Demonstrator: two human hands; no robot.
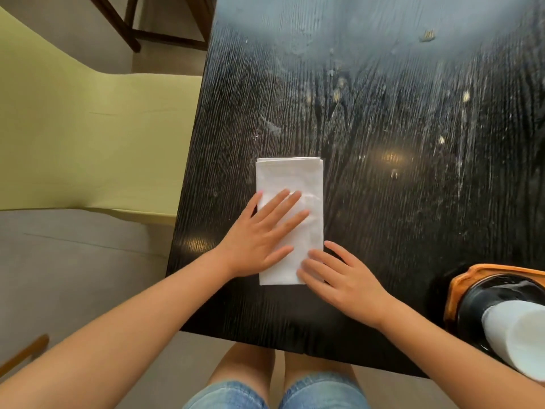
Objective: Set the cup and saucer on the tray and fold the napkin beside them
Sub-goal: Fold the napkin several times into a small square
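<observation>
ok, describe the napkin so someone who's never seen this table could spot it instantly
On the dark wood table, near its left edge, lies the napkin, a white cloth folded into a tall narrow rectangle. The left hand and right hand press flat on it; it is the only white flat thing there.

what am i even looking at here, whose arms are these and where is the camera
There is no machine here. One camera sits on a person's head and looks forward and down, so the two bare arms reaching in from the bottom are that person's own, and the knees show below the table edge.

The surface is a dark wooden table. On it lies a white napkin, already folded into a long rectangle. The left hand lies flat on it with straight fingers, pressing it down. The right hand rests its fingertips on the napkin's near right corner. Neither hand grips anything.

At the right edge an orange tray holds a dark saucer with a white cup on it, partly cut off by the frame. A pale green chair stands to the left.
</observation>
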